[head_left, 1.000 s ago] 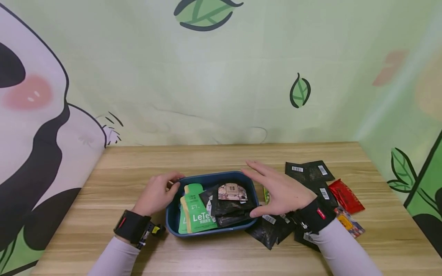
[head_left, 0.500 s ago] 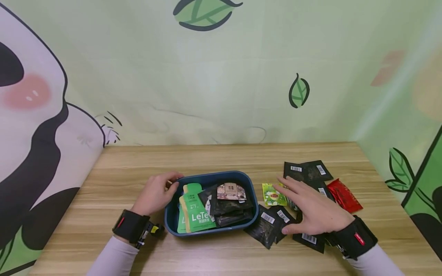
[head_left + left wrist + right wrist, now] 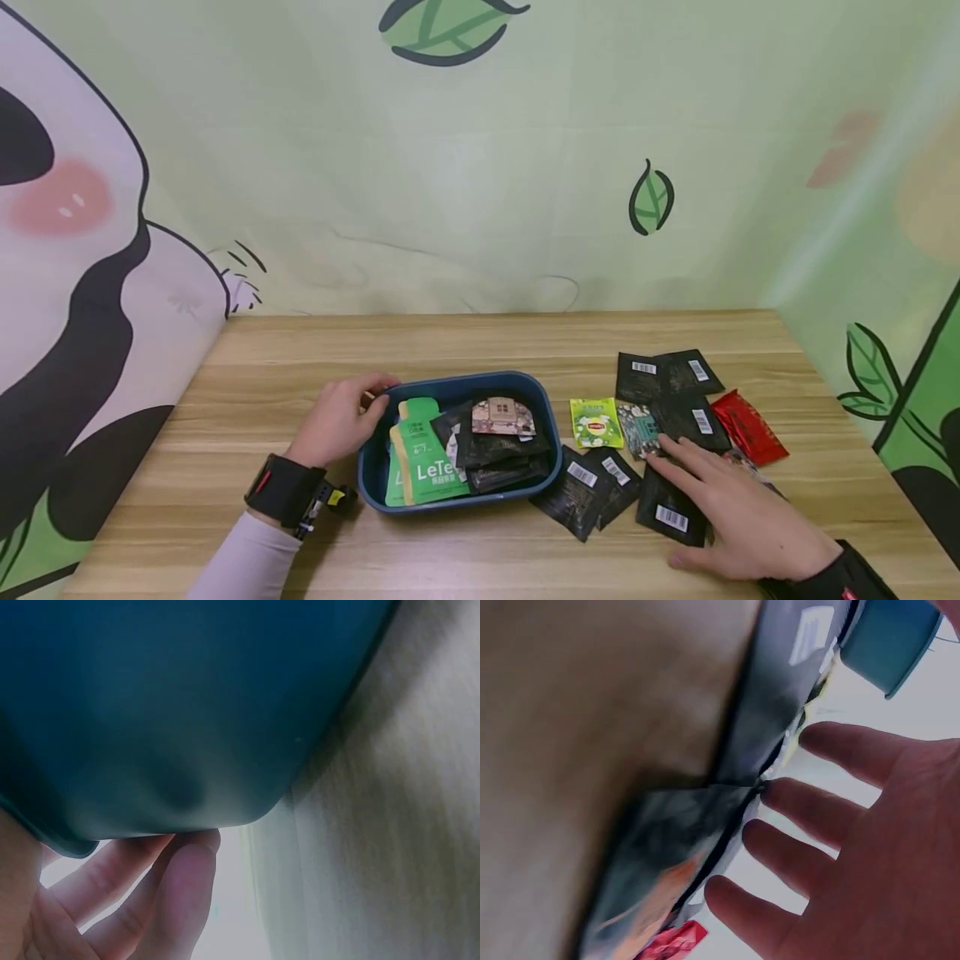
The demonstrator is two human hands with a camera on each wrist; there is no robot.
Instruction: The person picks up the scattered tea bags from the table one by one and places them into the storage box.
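At the far left corner of a blue plastic bin, my left hand holds the rim. The left wrist view shows fingers bent behind the bin's outer wall. Inside lie green pouches lettered "LeTe" and black sachets, one with a pink floral label. My right hand is spread over loose sachets on the right, fingers straight. Its fingertips are close to a teal floral sachet and a black sachet with a barcode; whether they touch, I cannot tell. Nothing is gripped there.
A yellow-green sachet lies right of the bin. Two black sachets overlap near its right front corner. Farther back are several more black sachets and a red packet. A patterned cloth wall stands behind the wooden table.
My right hand has moved from the bin's right side rightward and toward me, over the loose sachets. This uncovers the yellow-green and teal sachets. My left hand and the bin stay put.
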